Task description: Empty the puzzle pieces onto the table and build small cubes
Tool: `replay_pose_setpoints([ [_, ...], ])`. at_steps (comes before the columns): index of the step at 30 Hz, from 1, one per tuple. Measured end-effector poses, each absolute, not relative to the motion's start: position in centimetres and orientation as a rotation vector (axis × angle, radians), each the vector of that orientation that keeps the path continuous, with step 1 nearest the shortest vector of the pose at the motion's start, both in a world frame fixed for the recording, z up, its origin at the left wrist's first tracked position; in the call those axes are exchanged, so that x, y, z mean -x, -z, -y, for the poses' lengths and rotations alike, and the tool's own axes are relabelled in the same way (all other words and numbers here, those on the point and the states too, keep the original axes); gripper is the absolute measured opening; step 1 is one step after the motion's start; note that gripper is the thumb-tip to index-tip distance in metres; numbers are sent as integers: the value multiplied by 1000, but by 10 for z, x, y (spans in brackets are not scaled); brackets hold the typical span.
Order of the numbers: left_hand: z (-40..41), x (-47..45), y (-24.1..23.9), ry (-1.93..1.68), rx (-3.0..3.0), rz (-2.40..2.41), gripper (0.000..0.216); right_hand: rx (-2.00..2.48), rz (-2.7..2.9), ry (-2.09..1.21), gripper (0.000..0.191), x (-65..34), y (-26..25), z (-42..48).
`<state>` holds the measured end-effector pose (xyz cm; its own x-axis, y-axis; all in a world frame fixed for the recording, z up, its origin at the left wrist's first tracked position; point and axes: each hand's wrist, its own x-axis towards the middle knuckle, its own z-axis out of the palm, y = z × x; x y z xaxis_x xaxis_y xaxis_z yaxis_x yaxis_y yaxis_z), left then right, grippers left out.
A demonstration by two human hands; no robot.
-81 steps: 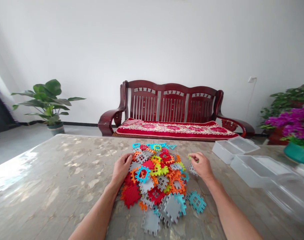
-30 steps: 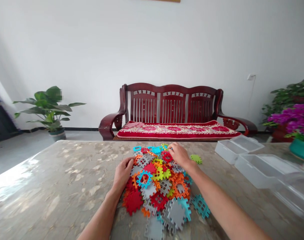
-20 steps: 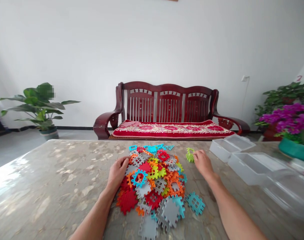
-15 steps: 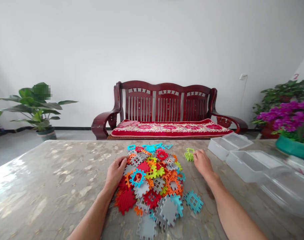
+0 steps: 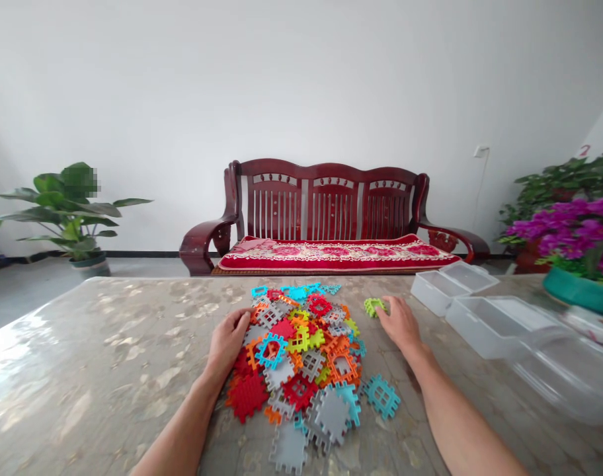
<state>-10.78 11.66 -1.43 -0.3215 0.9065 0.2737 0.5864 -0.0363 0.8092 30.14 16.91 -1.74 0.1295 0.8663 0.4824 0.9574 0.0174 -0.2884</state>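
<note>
Just lowered from on edge to lying flat: green tile [image 5: 373, 308], on the table [image 5: 147, 370], at two o'clock from the mixed heap [image 5: 297, 360]. Right hand [image 5: 401, 325] since loosened, thumb and fingers apart, right beside the tile; contact unclear. By judgement, green now set apart from the heap. Left hand [image 5: 229, 337] loosely curled against the heap's ten o'clock edge; grip on any piece impossible to tell. Far off at two o'clock from the tile, red mark [image 5: 585, 151] resembling "2"; no brands legible.
</note>
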Motion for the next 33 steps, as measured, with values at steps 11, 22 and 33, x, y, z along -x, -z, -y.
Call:
replay_pose_setpoints([
  [11, -118, 110, 18, -1275, -1582, -1894, 45, 2088, 1857, 253, 58, -280, 11, -171],
  [22, -117, 111, 18, -1258, -1583, -1909, 46, 2161, 1869, 232, 50, -277, 9, -169],
  [33, -116, 107, 14, -1291, -1564, -1909, 45, 2147, 1889, 327, 38, -276, 8, -166],
])
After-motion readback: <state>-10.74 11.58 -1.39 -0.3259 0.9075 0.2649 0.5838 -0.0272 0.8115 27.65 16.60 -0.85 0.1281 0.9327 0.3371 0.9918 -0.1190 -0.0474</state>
